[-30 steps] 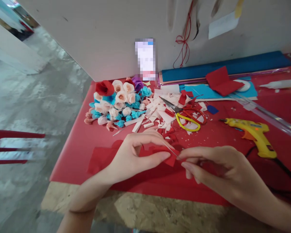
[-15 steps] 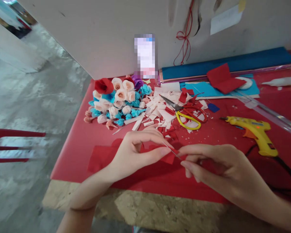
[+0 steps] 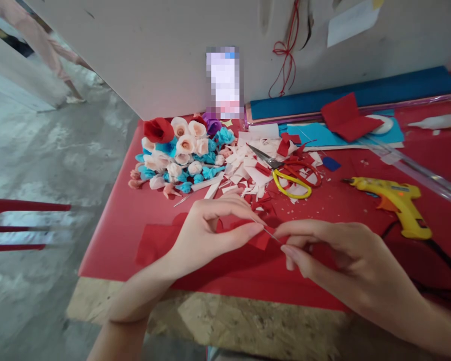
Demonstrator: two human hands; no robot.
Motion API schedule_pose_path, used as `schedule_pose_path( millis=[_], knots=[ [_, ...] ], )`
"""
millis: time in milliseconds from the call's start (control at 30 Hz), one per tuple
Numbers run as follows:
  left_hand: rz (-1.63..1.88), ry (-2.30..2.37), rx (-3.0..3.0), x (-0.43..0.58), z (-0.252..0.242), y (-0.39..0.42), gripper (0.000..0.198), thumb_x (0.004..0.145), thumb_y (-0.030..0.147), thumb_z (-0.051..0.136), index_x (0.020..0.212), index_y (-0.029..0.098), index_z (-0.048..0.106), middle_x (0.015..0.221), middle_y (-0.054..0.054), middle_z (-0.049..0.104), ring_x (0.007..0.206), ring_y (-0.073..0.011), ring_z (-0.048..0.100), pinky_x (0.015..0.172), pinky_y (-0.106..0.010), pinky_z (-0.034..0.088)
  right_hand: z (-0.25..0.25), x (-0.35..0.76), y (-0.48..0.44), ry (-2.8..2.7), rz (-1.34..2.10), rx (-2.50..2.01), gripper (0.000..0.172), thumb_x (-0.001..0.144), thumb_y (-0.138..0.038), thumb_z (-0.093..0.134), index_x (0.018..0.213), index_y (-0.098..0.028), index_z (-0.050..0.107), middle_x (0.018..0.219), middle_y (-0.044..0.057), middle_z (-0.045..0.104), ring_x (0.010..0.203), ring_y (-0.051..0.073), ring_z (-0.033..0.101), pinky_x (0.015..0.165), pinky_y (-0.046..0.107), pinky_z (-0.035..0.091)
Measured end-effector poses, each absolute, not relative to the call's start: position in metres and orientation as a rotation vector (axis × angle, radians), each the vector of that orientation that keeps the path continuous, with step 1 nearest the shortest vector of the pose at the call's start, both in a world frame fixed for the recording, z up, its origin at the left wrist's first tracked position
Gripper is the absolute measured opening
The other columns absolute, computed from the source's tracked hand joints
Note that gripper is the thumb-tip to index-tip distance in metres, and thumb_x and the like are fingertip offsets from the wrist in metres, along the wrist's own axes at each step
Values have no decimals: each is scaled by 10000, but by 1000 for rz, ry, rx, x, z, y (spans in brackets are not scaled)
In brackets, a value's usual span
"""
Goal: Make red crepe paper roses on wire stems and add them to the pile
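Between my two hands runs a thin, straight metal-looking stick (image 3: 271,234), like a needle or fine wire. My left hand (image 3: 210,230) pinches its upper left end between thumb and forefinger. The lower right end is in the closed thumb and fingers of my right hand (image 3: 338,255). A small bit of red paper seems to be at the stick, mostly hidden by my fingers. On the table beneath and behind my left hand lie red paper pieces (image 3: 156,243). Yellow-and-red-handled scissors (image 3: 285,175) rest open just beyond my hands.
Paper flowers (image 3: 186,145) are heaped at the back left, beside paper scraps (image 3: 244,165). A yellow glue gun (image 3: 394,198) lies right, its cord trailing. A phone (image 3: 225,82) leans on the wall. Blue paper (image 3: 342,93) lies behind. A red chair (image 3: 22,205) stands left.
The hands stay almost in place, with slight finger movement, and less red paper shows at the stick. A person's legs in pink have come into view at the upper left.
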State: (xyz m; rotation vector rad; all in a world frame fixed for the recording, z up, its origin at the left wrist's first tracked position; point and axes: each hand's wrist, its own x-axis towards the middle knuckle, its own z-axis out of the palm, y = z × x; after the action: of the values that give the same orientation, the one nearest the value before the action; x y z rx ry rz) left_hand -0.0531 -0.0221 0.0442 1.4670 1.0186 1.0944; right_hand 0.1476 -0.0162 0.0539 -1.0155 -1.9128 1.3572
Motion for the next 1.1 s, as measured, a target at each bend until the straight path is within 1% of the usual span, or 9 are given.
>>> schedule_pose_path(
  millis=[200, 433, 600, 800, 1000, 1100],
  knots=[
    [1113, 1001, 1463, -53, 45, -21, 150, 726, 69, 653, 778, 203, 697, 721, 4, 678, 706, -115, 580, 709, -260, 475, 55, 148, -18, -1897, 1333, -1001, 185, 787, -117, 516, 920, -203, 611, 628, -59, 621, 544, 46, 572, 528, 97, 451],
    [1111, 996, 1494, -53, 43, -20, 144, 727, 78, 653, 774, 204, 703, 717, -4, 691, 696, -126, 588, 713, -276, 479, 55, 148, -17, -1889, 1304, -1032, 200, 780, -128, 531, 955, -177, 615, 617, -58, 621, 537, 36, 568, 555, 80, 454],
    [1129, 1015, 1474, -52, 44, -20, 131, 719, 91, 662, 762, 207, 706, 700, 8, 689, 683, -119, 582, 715, -274, 479, 58, 148, -17, -1898, 1295, -1013, 205, 776, -100, 532, 945, -174, 622, 611, -58, 612, 523, 21, 553, 523, 50, 427],
    [1126, 1023, 1470, -52, 46, -22, 133, 722, 92, 661, 758, 210, 708, 696, 3, 684, 690, -124, 578, 704, -276, 483, 56, 146, -17, -1914, 1292, -985, 206, 770, -89, 531, 941, -171, 613, 610, -56, 611, 529, 29, 557, 546, 65, 440],
    [1134, 1009, 1469, -51, 45, -22, 135, 726, 102, 662, 779, 216, 710, 713, 1, 691, 692, -123, 592, 698, -270, 490, 52, 147, -17, -1922, 1306, -993, 209, 777, -92, 530, 953, -182, 602, 609, -61, 607, 528, 31, 557, 512, 68, 432],
    [1129, 1001, 1459, -50, 44, -22, 123, 725, 111, 664, 780, 210, 709, 718, -1, 696, 693, -121, 599, 708, -270, 492, 53, 147, -17, -1918, 1306, -991, 217, 782, -96, 535, 964, -193, 602, 625, -67, 617, 541, 25, 565, 526, 58, 432]
  ],
)
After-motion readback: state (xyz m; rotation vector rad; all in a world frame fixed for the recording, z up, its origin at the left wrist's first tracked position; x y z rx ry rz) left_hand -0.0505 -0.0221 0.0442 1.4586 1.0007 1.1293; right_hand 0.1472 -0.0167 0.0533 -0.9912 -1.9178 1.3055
